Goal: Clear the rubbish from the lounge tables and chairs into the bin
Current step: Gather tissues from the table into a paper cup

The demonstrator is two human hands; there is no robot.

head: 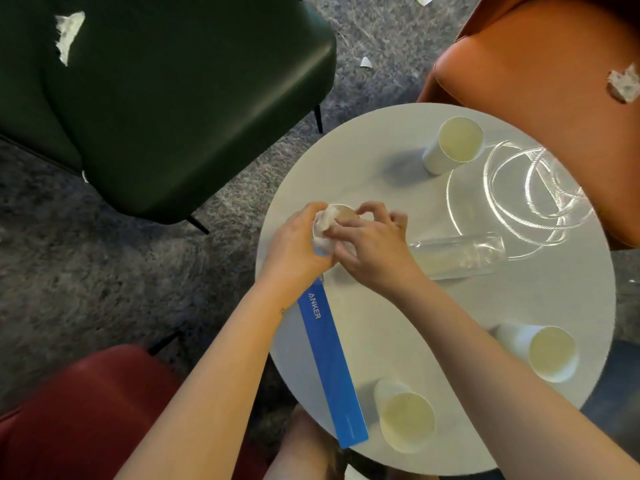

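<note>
Head view: both hands meet over the left part of a round white tabletop (381, 341). The left hand (298, 242) has its grip closed round a small paper cup (345, 213), held tilted just above the tabletop edge. A crumpled white tissue (326, 220) sits at the cup's mouth. The right hand (375, 249) has curled fingers, and its grip is narrow, thumb and forefinger pinching the tissue at the rim.

A blue box (332, 365) lies below the left wrist, and its near end overhangs the tabletop. A clear bottle (457, 256) lies on its side just right of the right hand. Beyond the bottle is a loose coil of clear tubing (498, 199). Three more paper cups stand upright on the tabletop: a far cup (459, 142) beside the tubing, a right cup (550, 351) near the right edge, and a near cup (405, 415) just beside the box.

A green chair (180, 109) stands to the upper left with a paper scrap (69, 34) on its seat. An orange chair (533, 60) at the upper right carries a second scrap (623, 83). A floor scrap (365, 62) lies on the grey carpet (86, 254) between the two chairs. A red chair (79, 414) is at the lower left.
</note>
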